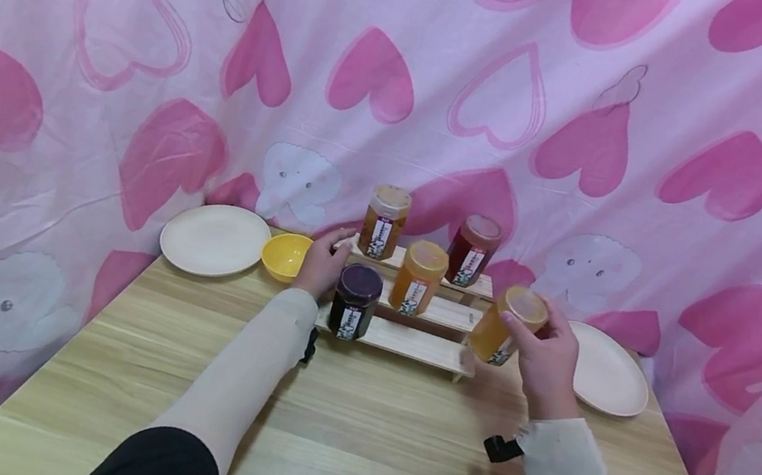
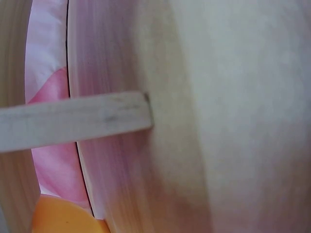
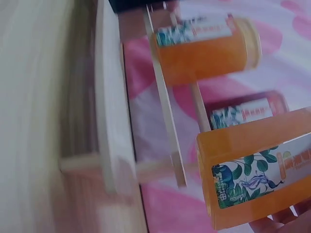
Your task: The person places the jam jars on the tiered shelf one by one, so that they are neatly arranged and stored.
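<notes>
My right hand (image 1: 551, 367) grips a hexagonal honey jar (image 1: 496, 337) with golden contents, tilted, by the rack's right end. Large in the right wrist view, the same honey jar (image 3: 257, 174) shows its printed label, fingertips beneath it. A three-step wooden rack (image 1: 408, 345) stands mid-table, its left end held by my left hand (image 1: 322, 265) near the top step. A dark jar (image 1: 355, 309) sits on the bottom step, an orange jar (image 1: 417, 281) on the middle one. On the top step are an amber jar (image 1: 383, 225) and a red jar (image 1: 472, 253).
A yellow bowl (image 1: 283, 256) sits left of the rack, beside a cream plate (image 1: 214, 241). Another cream plate (image 1: 611, 377) lies behind my right hand. A pink heart-print curtain (image 1: 373, 77) hangs behind the wooden table (image 1: 347, 442).
</notes>
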{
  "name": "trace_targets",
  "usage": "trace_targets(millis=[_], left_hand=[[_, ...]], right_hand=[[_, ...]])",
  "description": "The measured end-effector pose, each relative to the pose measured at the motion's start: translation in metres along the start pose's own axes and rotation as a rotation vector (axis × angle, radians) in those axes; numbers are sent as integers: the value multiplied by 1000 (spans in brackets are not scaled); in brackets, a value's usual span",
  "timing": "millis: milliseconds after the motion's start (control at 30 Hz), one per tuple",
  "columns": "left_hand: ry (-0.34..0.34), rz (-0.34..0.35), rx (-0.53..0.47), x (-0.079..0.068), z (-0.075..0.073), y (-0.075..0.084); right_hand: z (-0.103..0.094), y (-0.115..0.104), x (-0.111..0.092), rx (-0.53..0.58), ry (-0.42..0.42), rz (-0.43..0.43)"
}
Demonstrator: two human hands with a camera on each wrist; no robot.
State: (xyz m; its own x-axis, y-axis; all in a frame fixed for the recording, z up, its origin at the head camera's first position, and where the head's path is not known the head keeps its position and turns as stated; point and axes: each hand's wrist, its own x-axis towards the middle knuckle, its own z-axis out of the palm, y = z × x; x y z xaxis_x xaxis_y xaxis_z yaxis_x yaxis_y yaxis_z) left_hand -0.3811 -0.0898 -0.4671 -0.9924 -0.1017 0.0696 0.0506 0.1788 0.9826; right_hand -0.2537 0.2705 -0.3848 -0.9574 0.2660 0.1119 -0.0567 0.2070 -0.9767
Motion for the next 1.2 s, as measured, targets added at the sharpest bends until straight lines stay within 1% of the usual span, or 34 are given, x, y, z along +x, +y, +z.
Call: trace_targets(millis=[133,300,500,600,933,1200], left_hand=[[2,6,2,0,-1,-1],[-1,6,0,0,-1,0],[0,-3,-3,0,-1,1],[0,2,0,-1,-1,1],[-3,11,17,0,-2,-1],[0,15,15,-1,-1,0]], right_hand=[[10,3,-11,16,-14,17],[20,12,-20,20,-15,2],[30,19,-26,11,-30,-23],[35,21,-28,10,-51,-43],[48,27,-32,-1,-100,-52],[53,32,-29,-21,-118,-4]])
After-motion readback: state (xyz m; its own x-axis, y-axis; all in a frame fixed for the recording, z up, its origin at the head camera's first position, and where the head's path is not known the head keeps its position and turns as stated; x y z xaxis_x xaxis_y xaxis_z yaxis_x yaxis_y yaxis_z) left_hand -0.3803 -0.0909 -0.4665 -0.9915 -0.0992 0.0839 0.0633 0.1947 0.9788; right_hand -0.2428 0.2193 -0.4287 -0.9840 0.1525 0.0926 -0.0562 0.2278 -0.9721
